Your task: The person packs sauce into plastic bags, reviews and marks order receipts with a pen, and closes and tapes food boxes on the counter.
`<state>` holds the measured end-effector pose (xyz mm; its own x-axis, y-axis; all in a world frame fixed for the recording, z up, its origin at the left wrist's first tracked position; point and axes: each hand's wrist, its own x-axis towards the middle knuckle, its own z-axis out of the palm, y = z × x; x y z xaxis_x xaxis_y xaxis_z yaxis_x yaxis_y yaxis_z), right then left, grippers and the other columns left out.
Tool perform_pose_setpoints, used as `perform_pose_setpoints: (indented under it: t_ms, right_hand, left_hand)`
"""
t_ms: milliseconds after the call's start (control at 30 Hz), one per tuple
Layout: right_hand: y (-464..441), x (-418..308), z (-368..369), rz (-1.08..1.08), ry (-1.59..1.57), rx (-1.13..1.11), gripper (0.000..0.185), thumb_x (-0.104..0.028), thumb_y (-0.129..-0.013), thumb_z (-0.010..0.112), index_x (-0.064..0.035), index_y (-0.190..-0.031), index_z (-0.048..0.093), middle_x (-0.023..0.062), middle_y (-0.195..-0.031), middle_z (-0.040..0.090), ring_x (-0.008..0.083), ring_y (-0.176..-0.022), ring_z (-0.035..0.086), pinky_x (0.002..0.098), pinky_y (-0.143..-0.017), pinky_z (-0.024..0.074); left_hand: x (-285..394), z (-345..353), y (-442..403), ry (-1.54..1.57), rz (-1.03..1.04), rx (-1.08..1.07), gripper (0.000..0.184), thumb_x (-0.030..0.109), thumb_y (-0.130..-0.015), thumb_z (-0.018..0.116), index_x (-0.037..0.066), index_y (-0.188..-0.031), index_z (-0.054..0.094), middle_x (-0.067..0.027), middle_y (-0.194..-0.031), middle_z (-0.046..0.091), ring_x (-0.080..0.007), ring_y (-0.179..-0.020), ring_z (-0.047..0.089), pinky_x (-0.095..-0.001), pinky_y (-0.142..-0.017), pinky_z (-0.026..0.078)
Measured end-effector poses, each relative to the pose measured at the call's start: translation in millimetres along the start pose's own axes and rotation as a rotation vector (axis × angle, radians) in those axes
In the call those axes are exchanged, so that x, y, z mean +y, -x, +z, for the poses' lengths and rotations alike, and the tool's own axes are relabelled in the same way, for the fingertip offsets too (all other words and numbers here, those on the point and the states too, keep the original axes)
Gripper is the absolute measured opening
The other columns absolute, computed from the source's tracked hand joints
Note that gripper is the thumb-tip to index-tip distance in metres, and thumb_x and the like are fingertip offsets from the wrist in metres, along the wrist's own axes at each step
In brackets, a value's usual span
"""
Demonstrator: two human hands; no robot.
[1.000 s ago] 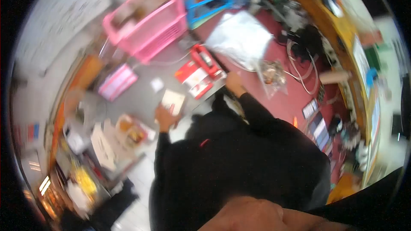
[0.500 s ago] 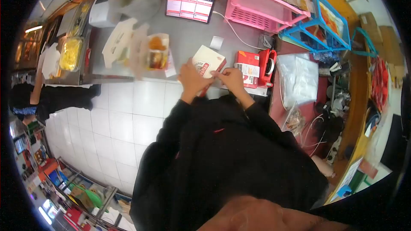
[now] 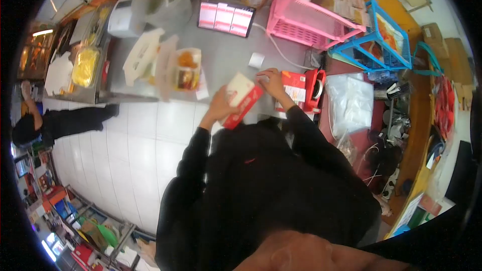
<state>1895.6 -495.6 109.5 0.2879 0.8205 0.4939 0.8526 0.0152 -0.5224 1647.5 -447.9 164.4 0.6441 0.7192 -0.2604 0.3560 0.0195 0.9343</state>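
A white and red cardboard food box (image 3: pixel 244 96) is tilted above the counter's front edge, its red printed side facing up. My left hand (image 3: pixel 220 105) is closed around its left side. Just off the box's upper right corner is my right hand (image 3: pixel 272 83), its fingers curled together; whether a small thing is pinched there is too blurred to tell. A red tape dispenser (image 3: pixel 315 90) stands to the right of this hand, beside a red and white box (image 3: pixel 293 88). A small white paper slip (image 3: pixel 256 60) lies on the counter above the hands.
Open food boxes, one with a filled tray (image 3: pixel 188 69), stand left on the metal counter (image 3: pixel 216 50). A tablet (image 3: pixel 226 17) lies behind. Pink (image 3: pixel 311 15) and blue baskets (image 3: pixel 376 40) stand at the back right, near clear plastic bags (image 3: pixel 350 101). Another person (image 3: pixel 65 120) is far left.
My left hand has turned the box, so its red side now shows more. My right hand has come off the box's edge and moved slightly up and away.
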Motion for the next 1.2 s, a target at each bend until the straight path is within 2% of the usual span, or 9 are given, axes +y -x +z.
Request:
perform_pose_setpoints:
  t_ms: [67, 233, 267, 300, 400, 467, 767, 933, 1200]
  right_hand:
    - [1, 38, 47, -0.145, 0.213, -0.244, 0.015, -0.026, -0.071, 0.071, -0.0128, -0.078, 0.069, 0.0069, -0.069, 0.063, 0.0285, -0.080, 0.060, 0.0409, -0.081, 0.0476]
    - [-3, 47, 75, -0.031, 0.269, -0.450, 0.030, -0.032, -0.079, 0.058, -0.0045, -0.092, 0.062, 0.0181, -0.102, 0.057, 0.0366, -0.100, 0.051, 0.0594, -0.075, 0.0411]
    - [-2, 47, 60, 0.054, -0.345, -0.409, 0.032, -0.034, -0.079, 0.059, -0.0061, -0.095, 0.061, 0.0170, -0.110, 0.057, 0.0326, -0.101, 0.052, 0.0554, -0.075, 0.0411]
    - [-18, -4, -1, 0.185, -0.210, -0.282, 0.025, -0.029, -0.082, 0.059, -0.0056, -0.074, 0.060, 0.0143, -0.077, 0.059, 0.0271, -0.068, 0.053, 0.0448, -0.063, 0.0416]
    - [-13, -9, -30, 0.391, -0.488, -0.206, 0.033, -0.036, -0.088, 0.058, -0.0038, -0.094, 0.064, 0.0141, -0.098, 0.063, 0.0232, -0.085, 0.057, 0.0360, -0.075, 0.0459]
    - [2, -21, -74, 0.653, -0.877, -0.043, 0.040, -0.039, -0.090, 0.057, -0.0045, -0.108, 0.063, 0.0103, -0.103, 0.063, 0.0222, -0.089, 0.056, 0.0350, -0.081, 0.0457]
    - [82, -71, -180, 0.994, -1.299, 0.480, 0.044, -0.043, -0.088, 0.058, -0.0059, -0.108, 0.066, 0.0029, -0.100, 0.064, 0.0174, -0.084, 0.056, 0.0327, -0.068, 0.0453]
    - [112, -9, -200, 0.839, 0.066, 0.160, 0.031, -0.029, -0.084, 0.064, -0.0051, -0.104, 0.065, 0.0067, -0.080, 0.068, 0.0196, -0.068, 0.061, 0.0347, -0.059, 0.0497]
    - [127, 91, -174, 1.140, -0.692, 0.098, 0.021, -0.015, -0.080, 0.059, 0.0034, -0.086, 0.067, 0.0170, -0.071, 0.068, 0.0247, -0.055, 0.067, 0.0387, -0.046, 0.0528]
  left_hand:
    - [-24, 12, -16, -0.834, 0.213, 0.119, 0.076, 0.042, -0.069, 0.074, -0.004, -0.123, 0.048, -0.0213, -0.101, 0.060, -0.0350, -0.097, 0.058, -0.0432, -0.081, 0.047]
    - [-88, 29, -54, -0.851, 0.296, -0.144, 0.112, 0.049, -0.048, 0.085, -0.003, -0.134, 0.039, -0.0244, -0.129, 0.049, -0.0403, -0.116, 0.047, -0.0474, -0.097, 0.037]
    - [-114, 33, -69, -0.925, 0.358, -0.060, 0.123, 0.054, -0.044, 0.085, -0.005, -0.138, 0.033, -0.0248, -0.138, 0.040, -0.0398, -0.126, 0.039, -0.0473, -0.106, 0.030]
    - [-85, 38, -59, -0.922, 0.367, -0.079, 0.128, 0.059, -0.045, 0.084, -0.005, -0.141, 0.029, -0.0244, -0.138, 0.041, -0.0400, -0.128, 0.037, -0.0482, -0.110, 0.026]
    - [-42, 71, -87, -0.553, 0.374, -0.186, 0.081, 0.052, -0.086, 0.060, -0.009, -0.135, 0.038, -0.0221, -0.136, 0.045, -0.0359, -0.127, 0.041, -0.0458, -0.107, 0.028]
    - [44, 112, -47, 0.352, 0.037, -0.434, 0.067, 0.049, -0.094, 0.050, -0.007, -0.131, 0.044, -0.0189, -0.131, 0.049, -0.0305, -0.122, 0.046, -0.0427, -0.105, 0.032]
    - [167, 203, -25, 0.777, 0.042, -0.309, 0.045, 0.033, -0.096, 0.050, -0.004, -0.121, 0.048, -0.0141, -0.110, 0.056, -0.0261, -0.095, 0.059, -0.0386, -0.081, 0.050]
    - [145, 187, -37, 0.783, -0.039, -0.183, 0.036, 0.021, -0.091, 0.055, -0.007, -0.113, 0.050, -0.0121, -0.100, 0.057, -0.0267, -0.089, 0.061, -0.0393, -0.079, 0.051]
    - [121, 130, -28, 0.764, -0.221, -0.120, 0.053, 0.008, -0.085, 0.039, 0.004, -0.138, 0.043, -0.0146, -0.134, 0.050, -0.0259, -0.113, 0.054, -0.0368, -0.098, 0.043]
